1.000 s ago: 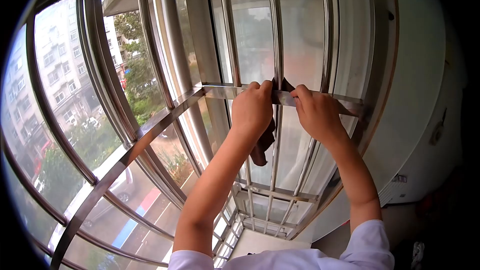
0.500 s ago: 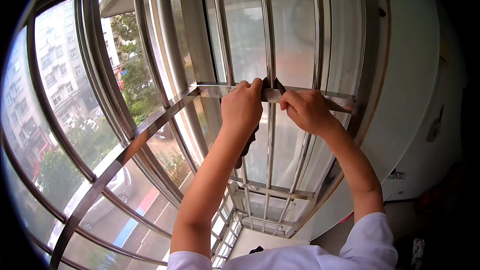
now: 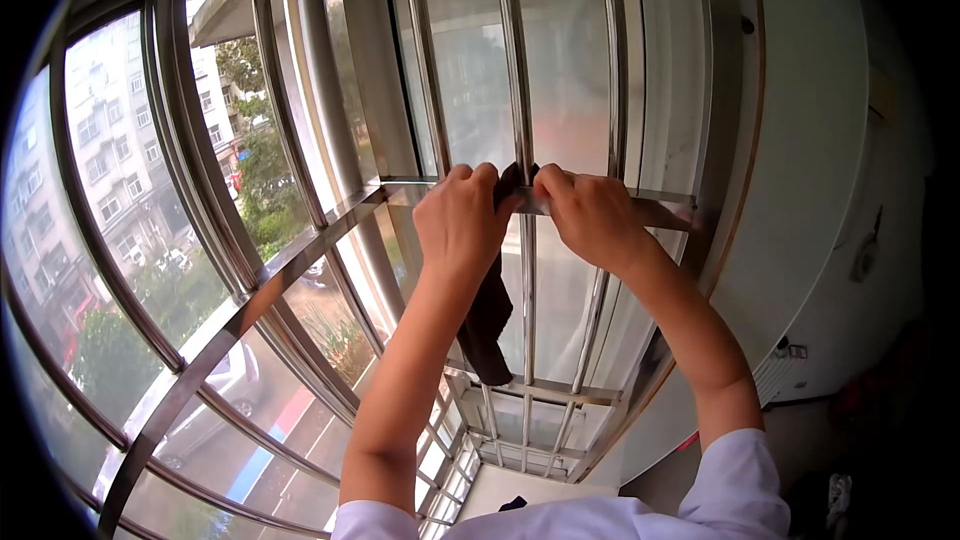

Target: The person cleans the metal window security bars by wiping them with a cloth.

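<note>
In the head view, the left hand (image 3: 458, 218) is closed on a dark cloth (image 3: 488, 328) at the metal rail (image 3: 662, 210); the cloth's loose end hangs below that hand. Just to the right, the right hand (image 3: 592, 218) curls over the rail; whether it grips the cloth I cannot tell. Upright bars (image 3: 516, 70) stand before a window (image 3: 570, 70). A white car (image 3: 225, 385) is outside, far left.

Open gaps separate the upright bars (image 3: 514, 60); a crossbar (image 3: 664, 211) spans them.
</note>
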`<state>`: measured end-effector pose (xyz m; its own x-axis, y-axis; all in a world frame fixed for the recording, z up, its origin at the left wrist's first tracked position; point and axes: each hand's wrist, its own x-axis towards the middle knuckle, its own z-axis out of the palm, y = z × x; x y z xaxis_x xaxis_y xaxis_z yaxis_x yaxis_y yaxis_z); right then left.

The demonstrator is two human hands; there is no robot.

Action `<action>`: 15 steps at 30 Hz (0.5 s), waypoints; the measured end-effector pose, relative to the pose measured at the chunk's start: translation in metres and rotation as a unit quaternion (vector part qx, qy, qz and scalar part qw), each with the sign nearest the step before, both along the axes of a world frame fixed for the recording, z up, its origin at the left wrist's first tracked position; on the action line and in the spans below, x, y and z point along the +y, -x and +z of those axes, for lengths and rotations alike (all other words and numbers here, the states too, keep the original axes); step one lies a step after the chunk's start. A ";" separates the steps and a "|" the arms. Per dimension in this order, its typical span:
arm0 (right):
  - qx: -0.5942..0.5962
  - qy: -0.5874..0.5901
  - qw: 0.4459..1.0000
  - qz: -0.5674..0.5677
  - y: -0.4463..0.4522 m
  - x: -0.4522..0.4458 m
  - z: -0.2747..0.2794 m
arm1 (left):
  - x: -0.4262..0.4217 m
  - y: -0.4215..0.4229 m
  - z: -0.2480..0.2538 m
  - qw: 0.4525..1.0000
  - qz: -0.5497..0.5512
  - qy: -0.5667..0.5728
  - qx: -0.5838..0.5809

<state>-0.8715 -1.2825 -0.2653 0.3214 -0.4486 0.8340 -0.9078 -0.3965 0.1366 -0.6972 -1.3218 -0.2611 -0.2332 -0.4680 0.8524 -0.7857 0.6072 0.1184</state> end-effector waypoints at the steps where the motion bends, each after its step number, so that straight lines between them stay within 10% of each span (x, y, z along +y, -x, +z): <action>1: -0.001 -0.001 1.000 -0.001 0.001 0.005 0.002 | -0.007 0.004 0.005 0.999 0.020 0.048 0.008; 6: -0.208 0.144 0.965 0.065 0.034 0.033 0.023 | -0.026 0.001 0.018 0.918 -0.244 -0.204 0.237; 8: -0.224 0.115 0.965 0.067 0.051 0.029 0.023 | -0.023 0.014 0.014 0.784 -0.441 -0.242 0.363; 15: -0.298 -0.051 0.952 0.052 0.072 0.023 0.036 | -0.007 0.064 0.041 0.727 -0.509 -0.384 0.257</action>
<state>-0.9440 -1.2598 -0.2289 -0.1472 -0.5289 0.8358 -0.7673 -0.4723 -0.4339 -0.7611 -1.3287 -0.2205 -0.5343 -0.6599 0.5282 0.2914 0.4428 0.8479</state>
